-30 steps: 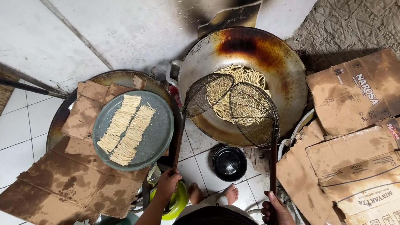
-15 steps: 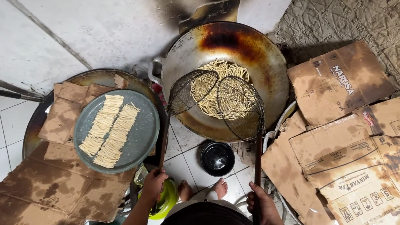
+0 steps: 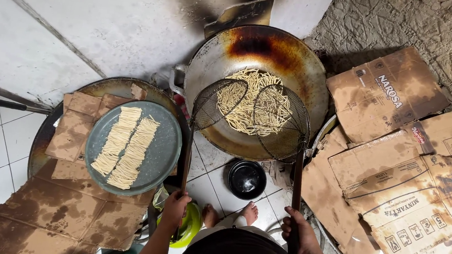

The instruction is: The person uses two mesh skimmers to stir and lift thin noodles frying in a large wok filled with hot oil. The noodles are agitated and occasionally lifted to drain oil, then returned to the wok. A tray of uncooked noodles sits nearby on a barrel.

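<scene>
My left hand point(image 3: 174, 208) and right hand point(image 3: 299, 236) each grip a long-handled wire mesh skimmer point(image 3: 218, 102) over the big round metal wok point(image 3: 296, 68) of pale noodle sticks point(image 3: 247, 99) at twelve o'clock.

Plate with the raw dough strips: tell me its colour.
Grey-blue plate, shown best in the head view.

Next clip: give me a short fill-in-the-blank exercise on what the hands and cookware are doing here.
1. Each hand, left hand and right hand, grips a long-handled wire ____.
2. Both mesh heads hang over the ____, which holds pale strips.
3. Raw strips lie in two rows on the round grey ____.
4. A small black bowl sits on the floor near the person's bare ____.

Missing words: skimmer; wok; tray; feet
</scene>
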